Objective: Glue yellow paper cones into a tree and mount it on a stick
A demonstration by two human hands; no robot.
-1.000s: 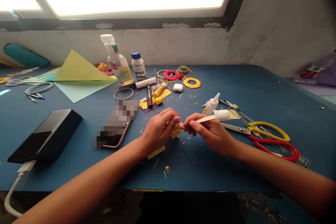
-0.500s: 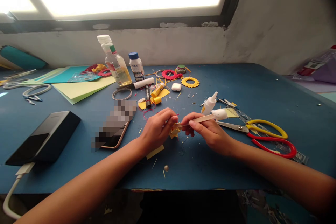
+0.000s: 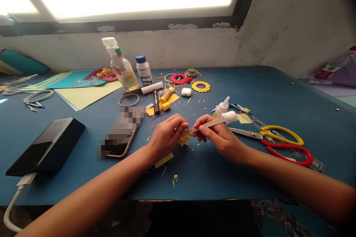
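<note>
My left hand (image 3: 167, 135) is closed in a pinch around a small yellow folded-paper piece (image 3: 184, 140) with pointed edges, much of it hidden by the fingers. A bit of red shows at its fingertips. In my right hand (image 3: 222, 140) a flat wooden stick (image 3: 213, 122) is gripped between thumb and fingers. The stick's near end reaches the yellow paper beside my left fingertips. A white rounded lump (image 3: 230, 117) sits at its far end. Just behind it stands a white glue bottle (image 3: 222, 107) with a pointed nozzle.
Scissors (image 3: 261, 135) with yellow and red handles lie at the right over a clear ruler. Left are a phone (image 3: 125, 140) and a black power bank (image 3: 47, 146) with a cable. Behind are bottles (image 3: 125, 70), a yellow paper ring (image 3: 201, 86) and a red one (image 3: 180, 78).
The stick has shifted so its near end now meets the paper at my left fingers, and its white end has risen slightly. My left hand stays nearly still.
</note>
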